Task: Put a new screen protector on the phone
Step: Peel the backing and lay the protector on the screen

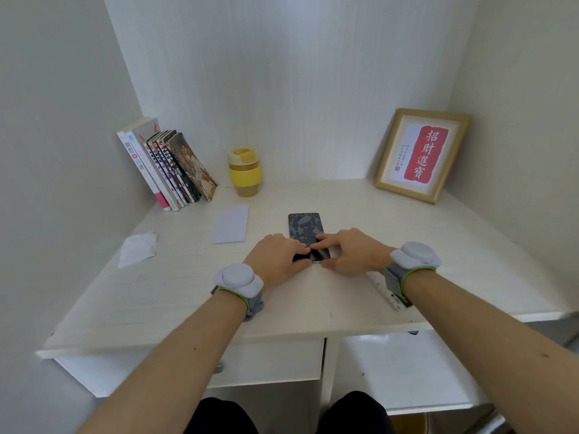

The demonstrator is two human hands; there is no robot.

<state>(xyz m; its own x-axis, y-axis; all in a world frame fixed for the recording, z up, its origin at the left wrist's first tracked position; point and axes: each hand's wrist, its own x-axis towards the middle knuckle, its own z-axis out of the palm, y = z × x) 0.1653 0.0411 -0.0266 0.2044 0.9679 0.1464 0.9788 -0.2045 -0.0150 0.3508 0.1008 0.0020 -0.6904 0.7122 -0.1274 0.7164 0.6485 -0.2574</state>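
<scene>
- The phone (305, 228) is laid flat on the desk (313, 296), screen upward.
- Its near end is pinched by the left hand (277, 261), fingers curled.
- The screen is pressed by the right hand (347, 253), forefinger extended.

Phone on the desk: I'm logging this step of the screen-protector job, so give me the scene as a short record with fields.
phone: lies flat on the white desk, mottled dark surface up
left hand: fingers on the phone's near left end
right hand: index finger straight, pressing the screen near its near end
white card: flat on the desk, left of the phone
crumpled wipe: far left on the desk
ruler: under the right wrist
background: leaning books, yellow cup, framed calligraphy
</scene>
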